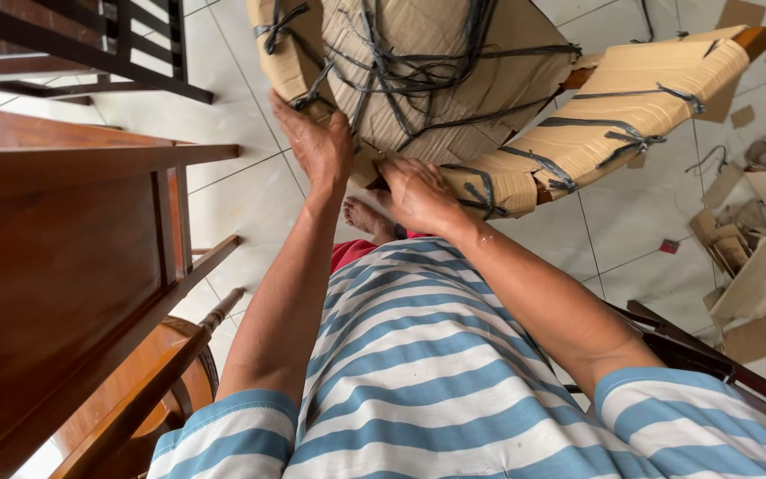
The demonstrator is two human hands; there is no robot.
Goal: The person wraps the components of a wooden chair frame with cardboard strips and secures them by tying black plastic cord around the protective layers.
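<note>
Striped blue-and-white shirt point(418, 372) fills the foreground, with both bare hands on a cardboard-wrapped chair point(454, 80).

Left hand point(319, 142) lies with fingers curled over the wrapped edge, gripping it; right hand point(418, 193) presses on the wrapped armrest point(596, 124), fingers bent under and hidden, so its grip cannot be told. Dark plastic strapping point(401, 71) binds the cardboard; the chair's top is cut off by the frame. One bare foot point(367, 215) shows between the forearms on the pale tiled floor point(241, 195). Torn cardboard scraps point(755, 266) lie at right, well apart. Brown wooden furniture point(64, 257) stands at left, only partly in view.
</note>
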